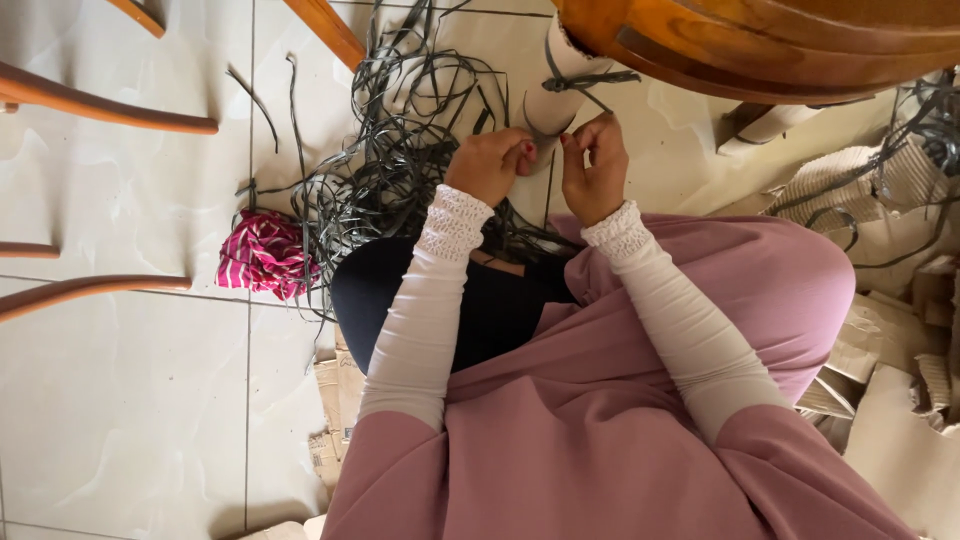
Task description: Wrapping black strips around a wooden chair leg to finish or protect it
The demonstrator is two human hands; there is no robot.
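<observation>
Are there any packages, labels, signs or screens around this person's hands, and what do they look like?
No labels, signs or screens show.
Torn cardboard pieces: right of the lap on the floor, flat and corrugated, plain brown.
Cardboard tube: just beyond both hands, pale cylinder wrapped with a dark strip.
Cardboard scrap: by the left arm, brown, any print too small to tell.

Both arms reach fwd from the lap, elbows bent, forearms in white sleeves w/ lace cuffs at the wrists. Left hand [490, 165] curled into a loose fist, knuckles up, thumb and forefinger pinched tight at the tip. Right hand [595, 165] just beside it, fingers bent, thumb and forefinger pinched too. The two pinches nearly meet, fingertips [570, 140] facing each other.
</observation>
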